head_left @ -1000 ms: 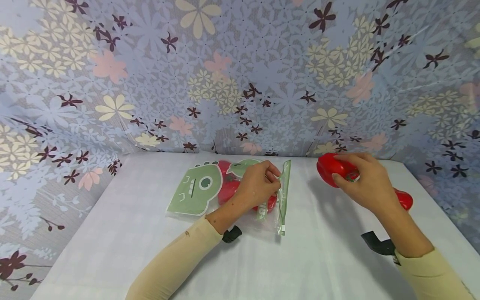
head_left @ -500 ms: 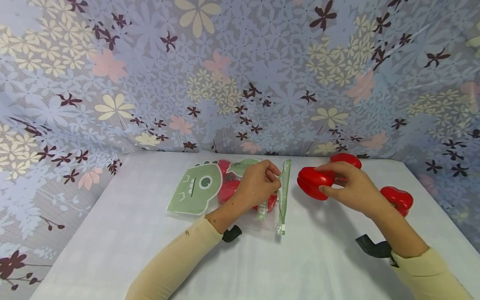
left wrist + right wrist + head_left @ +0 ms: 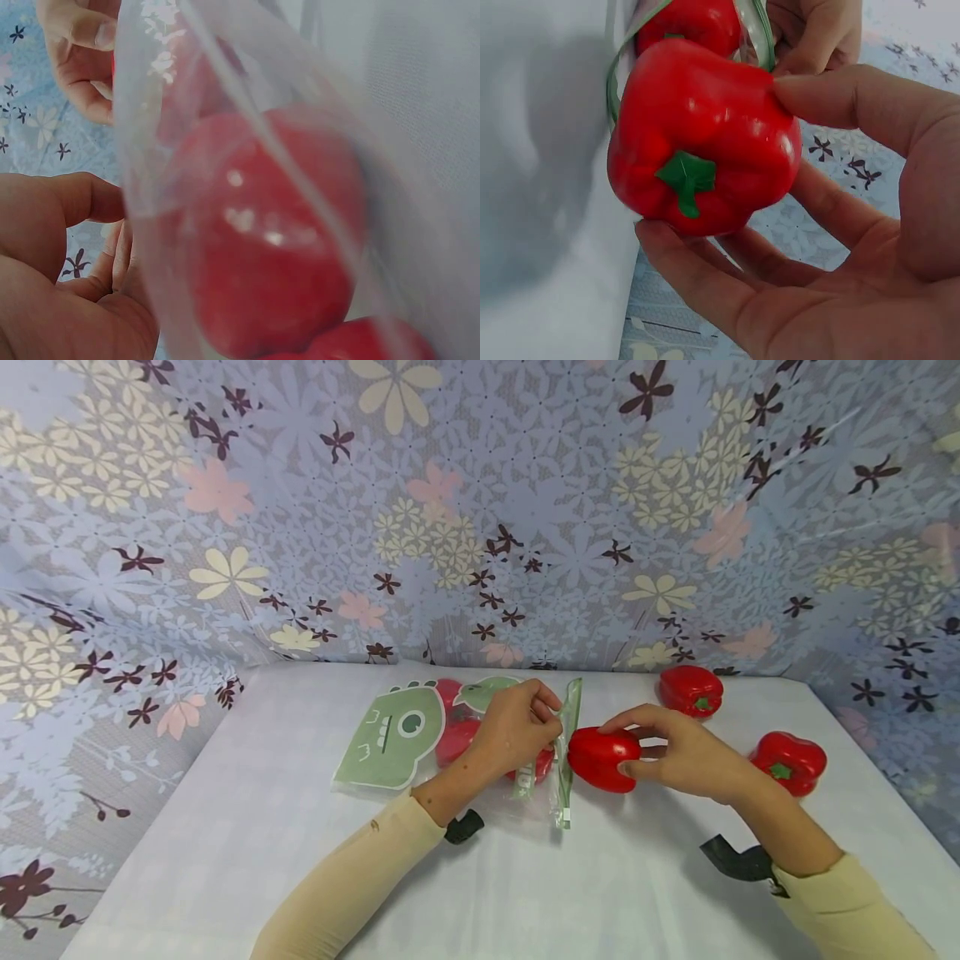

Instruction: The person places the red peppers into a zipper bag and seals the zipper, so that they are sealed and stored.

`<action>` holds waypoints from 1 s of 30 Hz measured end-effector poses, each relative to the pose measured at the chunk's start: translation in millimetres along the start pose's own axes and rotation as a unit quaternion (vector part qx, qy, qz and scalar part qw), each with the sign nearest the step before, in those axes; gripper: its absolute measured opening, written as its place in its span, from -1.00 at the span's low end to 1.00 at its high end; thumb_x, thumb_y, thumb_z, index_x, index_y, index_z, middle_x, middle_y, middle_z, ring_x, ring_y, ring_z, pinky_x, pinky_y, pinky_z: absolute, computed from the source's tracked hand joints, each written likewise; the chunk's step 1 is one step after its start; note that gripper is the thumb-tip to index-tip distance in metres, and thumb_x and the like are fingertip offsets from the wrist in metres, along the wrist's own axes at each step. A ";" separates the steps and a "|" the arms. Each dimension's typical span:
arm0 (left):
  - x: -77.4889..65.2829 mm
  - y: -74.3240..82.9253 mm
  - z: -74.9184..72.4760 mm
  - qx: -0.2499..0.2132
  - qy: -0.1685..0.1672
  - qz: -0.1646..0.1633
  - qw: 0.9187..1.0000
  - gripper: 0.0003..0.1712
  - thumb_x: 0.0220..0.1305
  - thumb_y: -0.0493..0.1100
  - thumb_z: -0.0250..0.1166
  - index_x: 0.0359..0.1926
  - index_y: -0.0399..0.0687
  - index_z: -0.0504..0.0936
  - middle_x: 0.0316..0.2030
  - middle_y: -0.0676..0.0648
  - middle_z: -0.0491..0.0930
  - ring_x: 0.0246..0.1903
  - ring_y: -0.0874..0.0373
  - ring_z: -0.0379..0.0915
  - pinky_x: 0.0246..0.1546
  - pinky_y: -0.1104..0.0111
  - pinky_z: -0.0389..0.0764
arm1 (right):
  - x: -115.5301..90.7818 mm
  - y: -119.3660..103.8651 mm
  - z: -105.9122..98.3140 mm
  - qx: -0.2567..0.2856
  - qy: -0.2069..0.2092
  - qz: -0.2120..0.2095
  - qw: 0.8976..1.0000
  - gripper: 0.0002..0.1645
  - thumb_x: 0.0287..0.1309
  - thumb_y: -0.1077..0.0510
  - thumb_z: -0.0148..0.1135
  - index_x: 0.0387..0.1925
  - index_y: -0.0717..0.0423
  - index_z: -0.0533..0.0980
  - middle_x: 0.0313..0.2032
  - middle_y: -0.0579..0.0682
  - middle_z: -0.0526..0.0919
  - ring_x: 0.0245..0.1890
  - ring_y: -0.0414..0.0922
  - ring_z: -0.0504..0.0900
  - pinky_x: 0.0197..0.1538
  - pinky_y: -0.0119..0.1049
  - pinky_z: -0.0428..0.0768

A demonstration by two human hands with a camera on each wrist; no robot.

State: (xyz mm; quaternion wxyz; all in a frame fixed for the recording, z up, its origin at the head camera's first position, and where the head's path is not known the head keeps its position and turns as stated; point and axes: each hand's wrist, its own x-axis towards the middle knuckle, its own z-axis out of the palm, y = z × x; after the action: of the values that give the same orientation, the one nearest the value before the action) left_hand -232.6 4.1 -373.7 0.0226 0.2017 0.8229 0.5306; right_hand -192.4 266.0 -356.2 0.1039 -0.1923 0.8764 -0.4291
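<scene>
My right hand (image 3: 686, 752) holds a red bell pepper (image 3: 602, 758) between thumb and fingers, right at the mouth of a clear zip bag (image 3: 390, 739) with green print. In the right wrist view the pepper's green stem (image 3: 686, 178) faces the camera, and the bag's green-edged mouth lies behind it. With thumb and fingertips my left hand (image 3: 513, 727) pinches the upper edge of the bag's mouth. Several red peppers lie inside; one bagged pepper (image 3: 270, 240) fills the middle of the left wrist view, seen through the plastic.
Two more red peppers lie on the white table at the right, one farther back pepper (image 3: 692, 691) and one nearer pepper (image 3: 790, 763). Black wrist-camera mounts sit under both wrists. A flowered cloth (image 3: 480, 527) hangs behind the table (image 3: 525, 893).
My right hand has carried its pepper leftward and down to the bag's mouth, uncovering the two peppers at the right. My left hand has stayed in place on the bag.
</scene>
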 end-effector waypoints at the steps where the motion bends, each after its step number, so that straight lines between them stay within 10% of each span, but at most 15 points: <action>1: -0.3 0.0 0.1 0.001 0.000 -0.002 1.000 -0.85 0.32 -0.35 0.31 -0.11 -0.14 0.64 -0.41 0.02 0.68 -0.52 0.28 0.68 -0.39 0.43 0.72 | -0.2 -0.1 0.9 -0.001 -0.005 -0.002 1.000 -0.38 0.15 0.24 0.54 0.25 0.13 0.58 0.28 0.19 0.57 0.25 0.25 0.58 0.08 -0.04 0.77; 15: -3.5 -1.5 0.4 -0.007 -0.012 0.001 1.000 -0.85 0.33 -0.36 0.31 -0.09 -0.18 0.64 -0.39 0.00 0.68 -0.51 0.23 0.70 -0.37 0.43 0.74 | 4.4 2.0 17.9 0.020 -0.040 -0.001 0.999 -0.33 0.10 0.22 0.57 0.25 0.14 0.55 0.28 0.16 0.55 0.25 0.19 0.58 0.13 -0.08 0.75; 30: -6.4 -0.6 0.3 -0.036 -0.035 -0.011 0.999 -0.79 0.34 -0.35 0.33 -0.02 -0.29 0.64 -0.35 -0.04 0.65 -0.49 0.18 0.68 -0.39 0.40 0.76 | 12.2 10.6 40.2 -0.002 0.032 -0.009 0.999 -0.20 0.07 0.17 0.63 0.30 0.22 0.45 0.25 0.17 0.49 0.23 0.20 0.57 0.20 0.17 0.67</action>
State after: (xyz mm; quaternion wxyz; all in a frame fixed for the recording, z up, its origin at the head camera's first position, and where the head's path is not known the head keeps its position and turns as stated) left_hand -226.8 1.9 -375.5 0.0647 0.2103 0.8039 0.5526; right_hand -192.1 238.1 -389.4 0.0719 -0.1864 0.8782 -0.4346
